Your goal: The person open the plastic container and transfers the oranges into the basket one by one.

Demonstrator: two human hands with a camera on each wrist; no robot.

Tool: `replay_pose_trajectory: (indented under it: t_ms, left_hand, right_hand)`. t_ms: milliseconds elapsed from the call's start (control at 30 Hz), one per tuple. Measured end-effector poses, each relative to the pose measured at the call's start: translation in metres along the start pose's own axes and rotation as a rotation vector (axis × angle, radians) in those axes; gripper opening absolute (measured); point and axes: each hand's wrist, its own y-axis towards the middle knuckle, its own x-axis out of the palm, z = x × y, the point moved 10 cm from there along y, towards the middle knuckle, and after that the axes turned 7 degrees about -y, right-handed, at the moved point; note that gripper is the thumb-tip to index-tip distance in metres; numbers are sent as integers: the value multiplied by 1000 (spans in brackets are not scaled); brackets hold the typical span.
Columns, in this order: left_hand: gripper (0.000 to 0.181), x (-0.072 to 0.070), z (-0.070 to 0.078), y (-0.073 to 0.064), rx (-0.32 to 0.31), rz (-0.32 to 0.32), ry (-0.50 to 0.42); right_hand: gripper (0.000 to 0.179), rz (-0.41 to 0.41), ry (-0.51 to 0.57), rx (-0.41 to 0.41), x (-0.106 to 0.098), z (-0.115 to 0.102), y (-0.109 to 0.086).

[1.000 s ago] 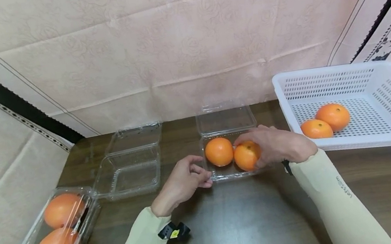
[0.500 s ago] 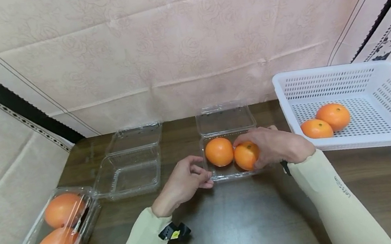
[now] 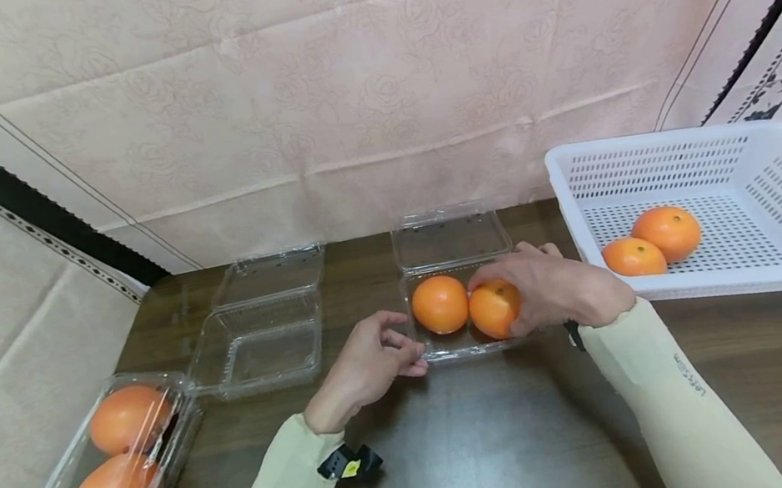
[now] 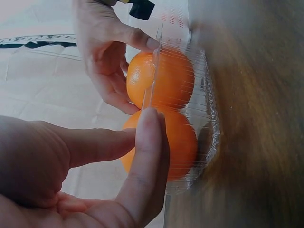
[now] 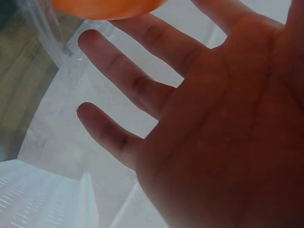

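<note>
In the head view, a clear hinged plastic container (image 3: 466,348) lies at the middle of the table with its lid (image 3: 451,240) folded back. Two oranges sit in its base: a left orange (image 3: 440,304) and a right orange (image 3: 494,309), side by side. My right hand (image 3: 547,286) holds the right orange between thumb and fingers. Its outer fingers spread apart in the right wrist view, where only the underside of an orange (image 5: 107,6) shows. With thumb and index finger, my left hand (image 3: 371,362) pinches the container's near left rim, seen edge-on in the left wrist view.
A white perforated basket (image 3: 753,280) on the right holds two more oranges (image 3: 666,234). Left of my left hand stands another clear container (image 3: 265,343), lid back. A closed clear container (image 3: 109,467) with two oranges lies at the far left. Behind rises a draped cloth (image 3: 369,95).
Almost nothing differs. The right hand and the two oranges in the middle container shift very slightly; the left hand keeps its place at the rim.
</note>
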Motion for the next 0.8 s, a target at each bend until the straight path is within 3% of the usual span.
replay_pose_trajectory:
  t_ms: [800]
  left_hand:
    - [52, -1, 1, -1, -5, 7, 14]
  right_hand:
    - [70, 110, -17, 25, -21, -1, -14]
